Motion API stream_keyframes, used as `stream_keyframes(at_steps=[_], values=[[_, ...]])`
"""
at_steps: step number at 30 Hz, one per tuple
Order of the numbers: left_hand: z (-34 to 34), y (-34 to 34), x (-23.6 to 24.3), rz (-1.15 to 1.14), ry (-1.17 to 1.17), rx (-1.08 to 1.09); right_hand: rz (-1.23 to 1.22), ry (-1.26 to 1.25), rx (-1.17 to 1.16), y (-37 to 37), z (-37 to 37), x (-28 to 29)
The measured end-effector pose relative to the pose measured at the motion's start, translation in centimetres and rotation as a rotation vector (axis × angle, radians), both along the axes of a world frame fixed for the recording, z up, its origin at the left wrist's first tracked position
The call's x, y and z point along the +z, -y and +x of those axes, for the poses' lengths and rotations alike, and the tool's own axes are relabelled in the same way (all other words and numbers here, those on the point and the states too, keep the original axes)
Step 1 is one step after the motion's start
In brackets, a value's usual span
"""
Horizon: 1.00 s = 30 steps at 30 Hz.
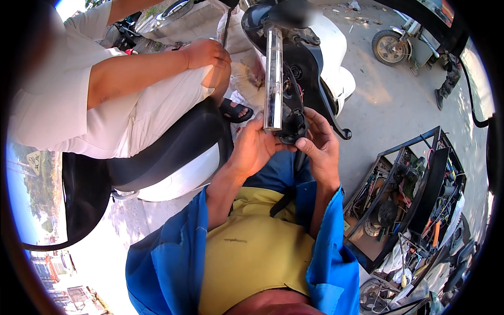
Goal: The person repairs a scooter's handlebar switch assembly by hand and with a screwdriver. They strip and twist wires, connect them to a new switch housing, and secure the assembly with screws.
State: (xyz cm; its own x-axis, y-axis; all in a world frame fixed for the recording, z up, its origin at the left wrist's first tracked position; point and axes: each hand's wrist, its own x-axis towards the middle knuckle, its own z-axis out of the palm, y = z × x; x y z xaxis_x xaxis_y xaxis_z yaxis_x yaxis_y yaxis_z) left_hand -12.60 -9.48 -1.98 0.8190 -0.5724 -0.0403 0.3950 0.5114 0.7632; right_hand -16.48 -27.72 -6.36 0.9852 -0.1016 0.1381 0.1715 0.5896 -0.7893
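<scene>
Just ahead of me, my left hand [251, 147] and my right hand [321, 149] are closed around the lower end of a black part [294, 123], whose exact kind I cannot make out. Beside it a shiny chrome tube [273, 84] stands almost upright, its bottom end close to my left thumb. My right thumb presses the black part from the side, fingers curled behind it. My left palm is turned up, and some fingertips are hidden below the part. Behind it is the black and white bodywork of a scooter [328, 58].
At left, a person in light clothing [58, 100] sits near a black scooter seat [168, 147], a hand on the knee. A metal tool crate [380, 257] full of tools stands at right. Farther off are a wheeled vehicle's tyre [391, 46] and another person's leg [447, 81].
</scene>
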Motion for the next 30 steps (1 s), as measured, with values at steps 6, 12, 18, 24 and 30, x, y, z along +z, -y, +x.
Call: stream_keyframes(at_steps=[6, 12, 18, 24, 30], values=[[-0.34, -0.25, 0.2, -0.147, -0.203, -0.042, 0.118, 0.021, 0.004, 0.12, 0.01, -0.04], [-0.31, -0.52, -0.53, -0.256, -0.355, -0.056, 0.16, 0.038, 0.007, -0.12, -0.33, -0.08], [-0.57, -0.59, -0.36, -0.389, -0.498, -0.075, 0.163, 0.061, 0.003, 0.22, -0.2, -0.46], [-0.72, -0.62, -0.7, -0.457, -0.531, -0.083, 0.139, 0.072, 0.02, 0.2, -0.21, -0.23], [-0.95, -0.2, -0.34, -0.482, -0.555, -0.053, 0.138, 0.1, 0.021, 0.37, -0.18, -0.04]])
